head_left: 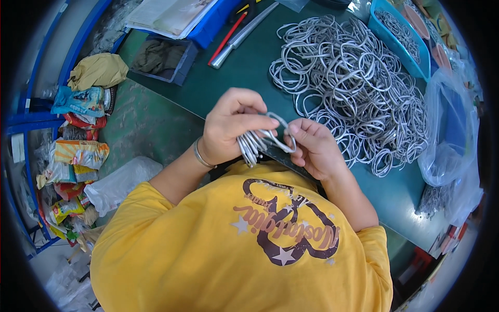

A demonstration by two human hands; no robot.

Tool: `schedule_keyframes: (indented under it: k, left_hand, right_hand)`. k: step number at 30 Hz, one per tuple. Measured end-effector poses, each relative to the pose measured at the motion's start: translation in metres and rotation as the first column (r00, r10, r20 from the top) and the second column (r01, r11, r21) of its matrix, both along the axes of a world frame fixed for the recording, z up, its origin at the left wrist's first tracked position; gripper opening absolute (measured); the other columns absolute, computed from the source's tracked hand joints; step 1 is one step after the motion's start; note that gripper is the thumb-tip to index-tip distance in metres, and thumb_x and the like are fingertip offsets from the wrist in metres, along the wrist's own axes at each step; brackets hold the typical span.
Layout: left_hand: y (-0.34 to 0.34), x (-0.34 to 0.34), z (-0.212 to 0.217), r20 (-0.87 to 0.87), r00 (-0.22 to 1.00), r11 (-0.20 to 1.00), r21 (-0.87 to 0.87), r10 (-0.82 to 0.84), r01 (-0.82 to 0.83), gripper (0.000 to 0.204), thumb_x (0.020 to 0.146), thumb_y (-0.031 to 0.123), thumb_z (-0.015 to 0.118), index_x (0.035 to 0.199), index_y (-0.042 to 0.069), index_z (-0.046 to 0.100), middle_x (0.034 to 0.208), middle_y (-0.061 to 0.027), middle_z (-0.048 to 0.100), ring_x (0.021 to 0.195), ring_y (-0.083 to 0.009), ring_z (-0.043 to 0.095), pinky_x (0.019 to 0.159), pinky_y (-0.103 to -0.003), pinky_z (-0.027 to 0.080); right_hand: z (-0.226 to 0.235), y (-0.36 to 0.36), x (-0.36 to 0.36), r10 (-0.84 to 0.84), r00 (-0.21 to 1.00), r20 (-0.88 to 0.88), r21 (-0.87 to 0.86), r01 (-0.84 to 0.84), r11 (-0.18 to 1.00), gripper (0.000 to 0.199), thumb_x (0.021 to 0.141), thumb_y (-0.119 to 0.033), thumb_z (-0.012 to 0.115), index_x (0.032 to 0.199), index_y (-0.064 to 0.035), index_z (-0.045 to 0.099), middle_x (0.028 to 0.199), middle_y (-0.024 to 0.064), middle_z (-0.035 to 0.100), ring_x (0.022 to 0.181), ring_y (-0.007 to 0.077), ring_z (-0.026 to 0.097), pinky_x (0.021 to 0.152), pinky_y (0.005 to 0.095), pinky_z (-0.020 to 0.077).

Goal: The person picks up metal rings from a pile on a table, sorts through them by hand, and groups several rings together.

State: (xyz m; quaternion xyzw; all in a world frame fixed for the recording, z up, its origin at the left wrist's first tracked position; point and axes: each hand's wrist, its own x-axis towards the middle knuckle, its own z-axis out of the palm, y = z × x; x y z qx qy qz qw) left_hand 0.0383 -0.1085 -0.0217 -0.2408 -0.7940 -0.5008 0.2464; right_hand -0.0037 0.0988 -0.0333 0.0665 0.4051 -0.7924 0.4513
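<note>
My left hand (231,125) is closed round a small bunch of silvery metal rings (252,147), which hang below its fingers. One ring (283,122) of the same kind reaches across to my right hand (314,145), whose thumb and fingers pinch its right side. Both hands are held above the near edge of the green table, close to my body. To their right lies a large tangled heap of similar silver rings (353,83). Whether the rings are closed all the way round cannot be made out.
A turquoise basket (403,36) of small metal pieces stands at the far right, beside clear plastic bags (447,130). Back left are a tapered metal rod (244,36), a red pencil-like stick (227,39) and a grey bin (163,60) with dark cloth. Stuffed bags (80,153) fill shelving at left.
</note>
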Motion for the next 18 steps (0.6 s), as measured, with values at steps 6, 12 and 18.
schedule_keyframes:
  k: [6,12,18]
  left_hand:
    - [-0.005,-0.006,0.002,0.053,0.998,0.999,-0.016,0.047,-0.046,0.014,0.075,0.004,0.073,0.088,0.002,0.069,0.086,-0.0095,0.061,0.072,-0.0158,0.06,0.062,-0.023,0.048]
    - [-0.001,-0.008,0.001,0.065,0.998,1.0,-0.02,0.026,-0.025,0.016,0.075,0.007,0.074,0.09,0.002,0.069,0.085,-0.0091,0.06,0.071,-0.0147,0.059,0.06,-0.023,0.046]
    - [0.005,-0.004,0.009,0.117,0.987,0.991,0.069,0.107,-0.115,0.022,0.074,0.007,0.076,0.092,0.001,0.067,0.085,-0.0095,0.06,0.068,-0.0149,0.058,0.058,-0.023,0.045]
  right_hand:
    - [-0.003,0.004,0.006,0.093,0.394,-0.914,0.255,0.382,0.888,0.016,0.093,-0.014,0.054,0.099,-0.0016,0.061,0.083,0.0063,0.057,0.064,0.0113,0.051,0.054,0.0212,0.0403]
    - [0.02,0.002,0.006,0.143,0.166,-0.976,0.194,0.344,0.919,0.025,0.077,-0.006,0.072,0.099,-0.0017,0.063,0.085,0.0078,0.058,0.064,0.017,0.051,0.056,0.0247,0.042]
    - [0.004,0.007,0.007,-0.09,0.697,-0.711,0.235,0.356,0.904,0.012,0.09,-0.009,0.06,0.096,0.0007,0.063,0.074,0.0024,0.059,0.06,0.0088,0.052,0.053,0.0202,0.0403]
